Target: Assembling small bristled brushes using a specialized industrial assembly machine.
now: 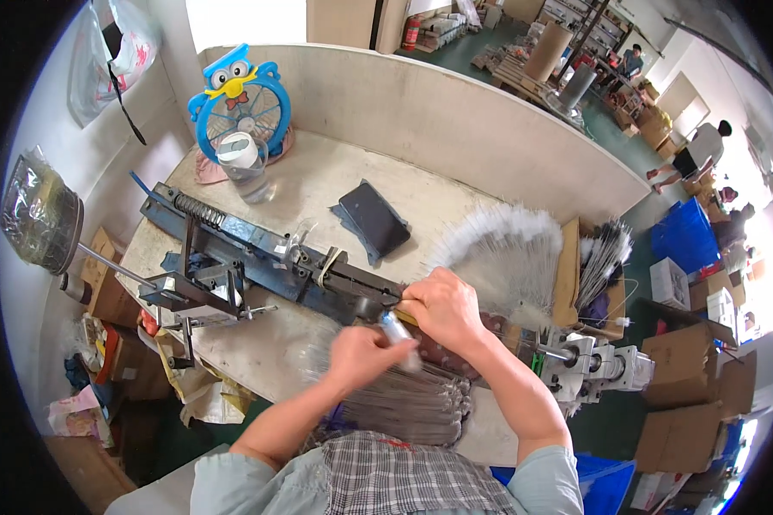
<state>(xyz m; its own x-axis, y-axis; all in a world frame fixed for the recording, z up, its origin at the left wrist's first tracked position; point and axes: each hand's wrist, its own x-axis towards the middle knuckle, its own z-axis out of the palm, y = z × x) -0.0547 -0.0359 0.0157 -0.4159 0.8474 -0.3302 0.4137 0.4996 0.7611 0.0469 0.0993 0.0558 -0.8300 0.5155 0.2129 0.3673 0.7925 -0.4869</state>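
My left hand (pixel 363 357) is closed on a small white cylinder with a bluish end (pixel 396 330), smeared by motion. My right hand (pixel 445 307) is bent over the right part of a long dark metal bench machine (pixel 266 259), its fingers pinched together. What those fingers hold, if anything, is hidden. Below my hands lies a thick bundle of thin wire rods (pixel 404 408). Beyond the right hand, a fanned pile of wire brushes with white bristle ends (pixel 498 253) rests on the table.
A blue duck-shaped fan (pixel 240 107) and a clear cup with a white lid (pixel 245 163) stand at the back left. A dark phone (pixel 374 215) lies on cloth mid-table. Right are a motor unit (pixel 593 369) and a carton of dark brushes (pixel 605 266). A low partition (pixel 455 112) borders the table.
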